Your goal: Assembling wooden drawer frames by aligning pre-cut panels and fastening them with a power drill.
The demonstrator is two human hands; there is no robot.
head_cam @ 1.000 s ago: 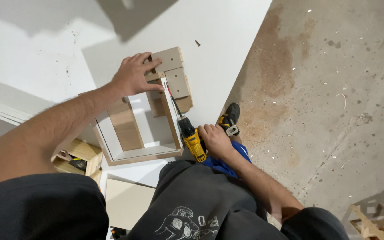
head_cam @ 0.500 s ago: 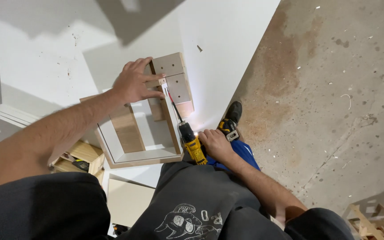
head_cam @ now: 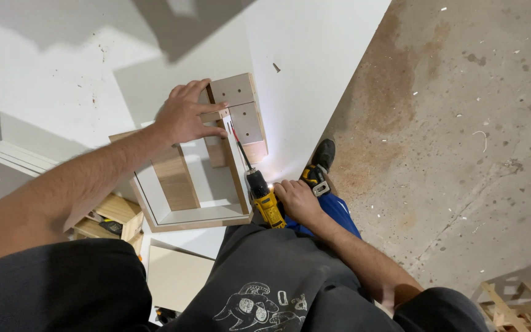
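**Box frame braced for the drill**

Box frame (head_cam: 198,178) stood on the white panel (head_cam: 62,74), its far corner by two pale blocks (head_cam: 241,107). The left hand (head_cam: 185,117) pressed flat on that corner, fingers spread, steadying it. The right hand (head_cam: 296,200) gripped the yellow drill (head_cam: 265,200), its long bit (head_cam: 239,147) angled into the frame's right wall. Fastening looked underway; driving straight would call for firm bracing.

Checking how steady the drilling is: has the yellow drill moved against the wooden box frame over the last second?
No. The yellow cordless drill keeps its bit against the same side of the open wooden box frame; only the camera shifted.
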